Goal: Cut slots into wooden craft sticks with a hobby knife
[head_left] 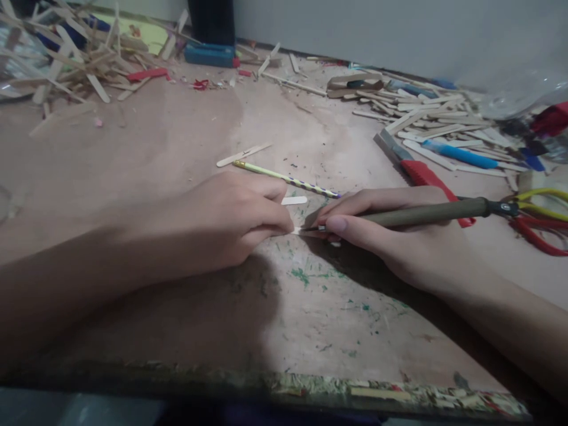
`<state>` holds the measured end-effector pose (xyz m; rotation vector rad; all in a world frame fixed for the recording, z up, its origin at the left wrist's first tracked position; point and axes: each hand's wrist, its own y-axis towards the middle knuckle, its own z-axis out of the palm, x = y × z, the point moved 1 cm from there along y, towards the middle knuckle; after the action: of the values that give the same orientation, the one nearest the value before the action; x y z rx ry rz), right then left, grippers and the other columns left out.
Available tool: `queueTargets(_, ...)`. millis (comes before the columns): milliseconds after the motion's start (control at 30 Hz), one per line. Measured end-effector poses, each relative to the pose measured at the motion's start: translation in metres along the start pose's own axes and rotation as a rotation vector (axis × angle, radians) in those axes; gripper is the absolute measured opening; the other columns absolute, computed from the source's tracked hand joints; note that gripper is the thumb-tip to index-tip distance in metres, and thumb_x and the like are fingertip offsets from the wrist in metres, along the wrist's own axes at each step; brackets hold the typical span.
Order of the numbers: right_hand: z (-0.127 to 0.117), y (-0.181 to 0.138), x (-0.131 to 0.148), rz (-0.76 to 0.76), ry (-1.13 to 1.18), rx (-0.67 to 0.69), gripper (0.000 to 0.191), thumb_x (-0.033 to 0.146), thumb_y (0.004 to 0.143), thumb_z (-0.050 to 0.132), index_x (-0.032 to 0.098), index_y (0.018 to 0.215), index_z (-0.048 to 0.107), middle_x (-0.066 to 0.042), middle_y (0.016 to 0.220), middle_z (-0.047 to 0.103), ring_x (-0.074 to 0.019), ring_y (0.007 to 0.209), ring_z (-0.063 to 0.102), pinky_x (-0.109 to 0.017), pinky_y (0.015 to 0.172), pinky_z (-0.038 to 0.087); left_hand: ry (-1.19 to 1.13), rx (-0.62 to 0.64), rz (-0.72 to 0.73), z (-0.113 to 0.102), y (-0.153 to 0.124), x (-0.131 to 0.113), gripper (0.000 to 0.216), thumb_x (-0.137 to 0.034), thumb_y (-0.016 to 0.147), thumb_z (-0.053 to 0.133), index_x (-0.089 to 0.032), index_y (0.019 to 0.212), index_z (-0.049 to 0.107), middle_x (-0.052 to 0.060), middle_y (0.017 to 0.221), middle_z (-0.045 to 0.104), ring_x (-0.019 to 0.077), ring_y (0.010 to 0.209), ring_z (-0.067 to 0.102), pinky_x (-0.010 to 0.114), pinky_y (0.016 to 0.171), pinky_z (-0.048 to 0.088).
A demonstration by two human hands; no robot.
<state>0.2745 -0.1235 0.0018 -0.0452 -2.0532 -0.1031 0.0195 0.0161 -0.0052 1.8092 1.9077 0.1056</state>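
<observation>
My left hand (pixel 235 216) is closed, its fingertips pressing a pale craft stick (pixel 297 231) onto the table; most of that stick is hidden. Between the thumb and fingers of my right hand (pixel 399 231) is a slim craft knife (pixel 426 213) with an olive-brown handle. Its thin dark tip meets the stick right beside my left fingertips. The rounded end of another pale stick (pixel 294 200) shows just above my left fingers. A yellow pencil with dark spots (pixel 288 178) lies beyond both hands, close to a loose craft stick (pixel 244 155).
A red utility knife (pixel 426 174) and scissors with yellow and red handles (pixel 539 222) lie at the right. Heaps of craft sticks stand at back left (pixel 84 59) and back right (pixel 444 121), with a blue pen (pixel 459 154). The worn table edge (pixel 319 390) runs along the front.
</observation>
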Motion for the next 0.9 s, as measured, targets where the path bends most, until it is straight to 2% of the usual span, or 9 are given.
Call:
queueTargets(400,0.0005,0.0010,0.0000,-0.028,-0.005,0.006,0.018,0.046,0.103,0.099,0.031,0.094,0.103,-0.009,0.106,0.101,-0.0292,0.083,0.092,-0.038,0.066,0.070,-0.013,0.015,-0.009,-0.0024,0.0010,-0.0003,0.041,-0.006,0.118,0.064,-0.025,0.093,0.090,0.000,0.084,0.067,0.0164,0.075,0.062,0.033,0.072,0.043)
queueTargets(533,0.0019,0.0012,-0.0003,-0.040,0.002,-0.011,0.018,0.045,0.104,0.098,0.031,0.093,0.102,-0.007,0.105,0.101,-0.0284,0.084,0.092,-0.039,0.069,0.071,0.016,0.049,-0.035,-0.0017,0.0021,-0.0003,0.046,-0.010,0.120,0.058,-0.027,0.095,0.091,0.000,0.079,0.062,0.0175,0.073,0.060,0.034,0.068,0.040)
queueTargets(667,0.0034,-0.0013,0.0008,-0.031,0.017,0.001,0.018,0.043,0.106,0.096,0.034,0.090,0.100,-0.005,0.101,0.100,-0.0278,0.081,0.088,-0.040,0.065,0.067,0.031,0.008,0.025,-0.0009,0.0023,-0.0009,0.044,-0.007,0.121,0.059,-0.024,0.094,0.089,-0.002,0.079,0.058,0.0160,0.071,0.056,0.034,0.066,0.037)
queueTargets(767,0.0048,-0.0025,0.0021,-0.036,0.036,0.003,0.021,0.041,0.106,0.095,0.034,0.086,0.098,-0.004,0.098,0.099,-0.0281,0.080,0.086,-0.041,0.067,0.068,0.060,0.014,0.057,-0.0022,0.0019,-0.0018,0.042,-0.006,0.121,0.060,-0.022,0.096,0.090,-0.001,0.083,0.063,0.0169,0.076,0.059,0.034,0.068,0.039)
queueTargets(900,0.0049,-0.0002,0.0007,-0.059,0.040,0.007,0.021,0.043,0.105,0.095,0.032,0.088,0.098,-0.006,0.097,0.099,-0.0281,0.080,0.087,-0.041,0.068,0.067,0.067,0.054,0.021,-0.0063,0.0013,-0.0024,0.042,-0.008,0.121,0.059,-0.025,0.102,0.093,0.001,0.086,0.067,0.0181,0.079,0.062,0.034,0.070,0.042)
